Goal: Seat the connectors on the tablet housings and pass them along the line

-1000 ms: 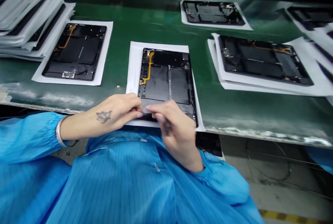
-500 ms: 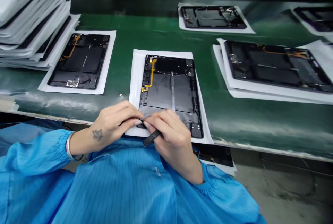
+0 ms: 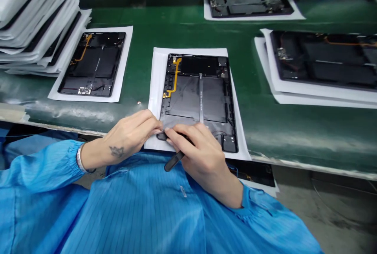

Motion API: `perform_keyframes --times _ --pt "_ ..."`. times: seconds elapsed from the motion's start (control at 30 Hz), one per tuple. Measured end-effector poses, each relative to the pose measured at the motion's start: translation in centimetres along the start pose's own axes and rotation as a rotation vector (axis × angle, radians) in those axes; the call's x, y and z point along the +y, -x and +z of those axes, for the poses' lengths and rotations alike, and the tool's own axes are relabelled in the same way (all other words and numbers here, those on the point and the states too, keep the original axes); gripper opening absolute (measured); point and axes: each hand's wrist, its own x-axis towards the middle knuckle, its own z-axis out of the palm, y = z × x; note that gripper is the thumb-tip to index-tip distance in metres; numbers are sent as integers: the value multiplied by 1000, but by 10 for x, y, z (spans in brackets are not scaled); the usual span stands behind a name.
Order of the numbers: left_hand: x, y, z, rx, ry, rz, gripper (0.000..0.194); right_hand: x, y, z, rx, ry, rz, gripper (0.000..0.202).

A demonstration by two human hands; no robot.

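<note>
An open black tablet housing (image 3: 185, 96) with an orange flex cable (image 3: 176, 76) lies on a white sheet (image 3: 157, 73) in front of me. My left hand (image 3: 134, 134) is closed in a pinch at the housing's near left corner; what its fingertips hold is too small to make out. Close beside it, my right hand (image 3: 200, 153) is wrapped round a dark tool (image 3: 174, 161), whose end sticks out below the fingers. The right thumb and index finger are near the same corner, over a small black part (image 3: 161, 136).
A tall stack of sheets and housings (image 3: 32, 26) stands at the left, with another housing (image 3: 94, 65) beside it. More housings lie at the right (image 3: 318, 59) and far back (image 3: 250, 2). One (image 3: 256, 173) sits below the table's front edge.
The view has shifted, so the housings at the right sit farther right. The fingertips of my two hands have moved slightly apart, and more of the small black part shows.
</note>
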Motion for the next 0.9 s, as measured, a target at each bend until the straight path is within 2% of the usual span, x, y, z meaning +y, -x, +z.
perform_keyframes --times 0.13,0.3,0.4,0.47,0.6,0.77,0.83,0.9 --pt "-1 2 -2 -87 -118 49 16 4 3 0 -59 -3 -74 16" --pt "7 -7 -12 -134 -251 134 26 4 2 0 -118 74 -129 21" --pt "8 -8 -16 -123 -309 171 24 2 0 -2 -147 148 -162 24" --pt "5 -3 -15 -69 -313 151 18 3 -1 -2 -147 160 -180 23" --pt "-3 12 -10 14 -206 90 21 5 1 -1 -147 145 -216 23" --pt "0 15 -11 -19 -201 217 25 7 1 -1 -164 149 -249 20" --pt "5 11 -14 -46 -289 282 25 8 -2 -9 -201 61 -211 32" --pt "8 9 -17 -84 -392 342 23 8 -7 -20 -266 -43 -144 61"
